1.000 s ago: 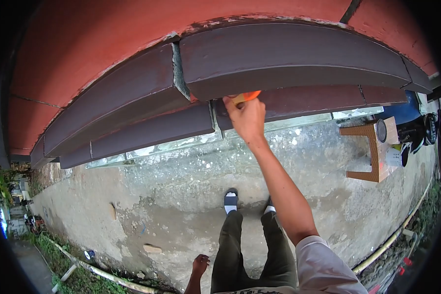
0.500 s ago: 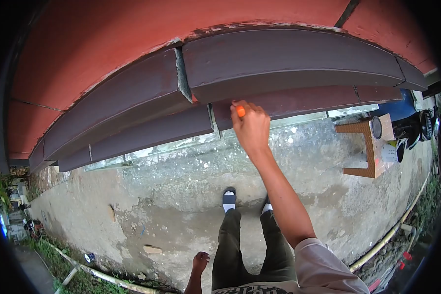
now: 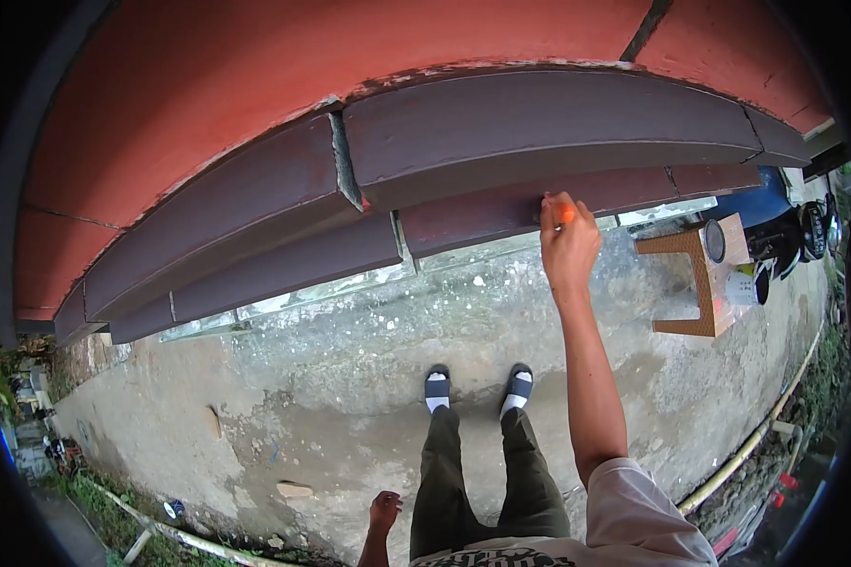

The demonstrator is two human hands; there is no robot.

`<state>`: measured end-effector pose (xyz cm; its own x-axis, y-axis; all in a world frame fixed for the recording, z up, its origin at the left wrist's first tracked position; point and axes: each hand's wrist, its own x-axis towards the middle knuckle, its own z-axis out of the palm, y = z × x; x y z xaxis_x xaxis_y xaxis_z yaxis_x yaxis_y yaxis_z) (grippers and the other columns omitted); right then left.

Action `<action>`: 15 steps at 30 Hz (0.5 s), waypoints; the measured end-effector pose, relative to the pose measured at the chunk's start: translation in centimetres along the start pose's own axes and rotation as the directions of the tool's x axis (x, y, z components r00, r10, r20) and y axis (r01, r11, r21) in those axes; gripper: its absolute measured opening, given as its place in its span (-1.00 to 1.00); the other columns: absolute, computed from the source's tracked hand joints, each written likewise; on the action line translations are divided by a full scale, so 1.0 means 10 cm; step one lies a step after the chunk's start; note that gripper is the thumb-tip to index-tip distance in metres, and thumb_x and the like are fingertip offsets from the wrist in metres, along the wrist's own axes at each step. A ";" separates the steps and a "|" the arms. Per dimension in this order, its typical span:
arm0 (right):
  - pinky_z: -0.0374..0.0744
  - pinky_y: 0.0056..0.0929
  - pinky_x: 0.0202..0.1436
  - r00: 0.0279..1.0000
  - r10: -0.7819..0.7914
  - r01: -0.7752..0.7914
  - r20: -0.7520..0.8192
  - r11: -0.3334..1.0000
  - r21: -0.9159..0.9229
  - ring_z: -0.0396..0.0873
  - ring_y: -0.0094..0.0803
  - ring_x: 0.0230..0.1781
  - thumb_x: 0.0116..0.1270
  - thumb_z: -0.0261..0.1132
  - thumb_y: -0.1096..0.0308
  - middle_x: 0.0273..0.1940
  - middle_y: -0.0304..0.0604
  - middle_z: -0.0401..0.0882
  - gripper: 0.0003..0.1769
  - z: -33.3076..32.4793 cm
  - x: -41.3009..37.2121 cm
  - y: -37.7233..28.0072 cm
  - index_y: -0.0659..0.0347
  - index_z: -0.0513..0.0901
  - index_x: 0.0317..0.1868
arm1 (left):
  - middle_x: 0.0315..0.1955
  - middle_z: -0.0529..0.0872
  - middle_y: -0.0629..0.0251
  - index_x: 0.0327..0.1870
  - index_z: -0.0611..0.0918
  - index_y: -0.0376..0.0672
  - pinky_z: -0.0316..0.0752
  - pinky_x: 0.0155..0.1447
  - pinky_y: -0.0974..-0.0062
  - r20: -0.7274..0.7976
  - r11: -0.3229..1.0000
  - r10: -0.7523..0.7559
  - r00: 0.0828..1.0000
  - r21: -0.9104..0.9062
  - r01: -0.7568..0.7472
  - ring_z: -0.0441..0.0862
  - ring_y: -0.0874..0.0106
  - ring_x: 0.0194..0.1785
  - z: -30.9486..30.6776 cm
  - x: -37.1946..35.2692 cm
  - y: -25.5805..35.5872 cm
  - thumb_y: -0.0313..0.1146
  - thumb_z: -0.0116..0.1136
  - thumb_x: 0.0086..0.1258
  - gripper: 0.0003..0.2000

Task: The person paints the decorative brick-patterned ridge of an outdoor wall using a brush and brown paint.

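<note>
My right hand point(image 3: 571, 248) is closed around an orange-handled paintbrush point(image 3: 564, 213), with the handle's end toward me and the bristles hidden behind my fingers. It is up against the lower ledge point(image 3: 615, 192), where reddish-brown shows to the right and darker grey around the hand. Above it runs a thicker dark grey ledge point(image 3: 539, 118) with a cracked joint. My left hand point(image 3: 385, 510) hangs low beside my left leg, fingers loosely curled, with nothing visible in it.
A brown stool point(image 3: 704, 283) lies to the right, with a dark round lid or can point(image 3: 714, 242) and a white paint can point(image 3: 747, 283) by it. Behind are a blue barrel point(image 3: 756, 194) and a motorcycle point(image 3: 808, 231). A bamboo pole point(image 3: 738, 463) edges the concrete floor point(image 3: 350, 378).
My right hand has moved right along the lower ledge with the paintbrush. The view has shifted slightly, and both sandalled feet now show. My left hand stays low.
</note>
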<state>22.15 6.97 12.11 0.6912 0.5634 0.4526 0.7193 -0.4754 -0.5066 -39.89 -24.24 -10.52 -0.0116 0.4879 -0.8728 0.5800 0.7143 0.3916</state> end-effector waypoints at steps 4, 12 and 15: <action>0.60 -0.15 -0.19 0.977 -0.191 0.185 0.097 0.980 0.073 0.59 -0.06 -0.32 0.09 0.38 0.61 -0.30 -0.11 0.66 -0.73 0.39 -0.42 -0.49 0.10 0.71 -0.19 | -0.32 0.80 0.15 -0.12 0.67 -0.26 0.70 -0.25 0.44 0.002 1.000 0.003 1.000 0.011 -0.003 0.79 0.38 -0.25 -0.01 -0.13 0.00 -0.32 0.16 0.47 -0.81; 0.61 -0.27 -0.34 0.951 -0.045 -0.120 0.307 0.859 0.497 0.69 -0.19 -0.38 0.36 0.39 0.38 -0.39 -0.04 0.69 -0.92 0.43 -0.46 -0.83 0.18 0.72 -0.20 | -0.31 0.80 0.13 -0.09 0.65 -0.28 0.70 -0.24 0.43 -0.012 1.000 0.008 1.000 -0.004 -0.008 0.78 0.37 -0.27 0.00 -0.16 0.08 -0.36 0.12 0.48 -0.82; 0.60 -0.35 -0.36 0.952 0.064 -0.219 0.300 0.827 0.518 0.74 -0.26 -0.39 0.40 0.39 0.33 -0.30 0.00 0.76 -0.87 0.21 -0.27 -0.32 0.20 0.73 -0.17 | -0.31 0.80 0.13 -0.08 0.66 -0.27 0.70 -0.25 0.42 -0.008 1.000 0.004 1.000 0.031 -0.004 0.78 0.36 -0.28 -0.05 -0.17 0.10 -0.38 0.09 0.48 -0.83</action>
<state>17.80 8.41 10.92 0.6826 0.7087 0.1783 0.4073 -0.1663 -0.8980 -39.66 -24.11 -8.46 -0.0160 0.4947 -0.8689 0.6051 0.6966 0.3854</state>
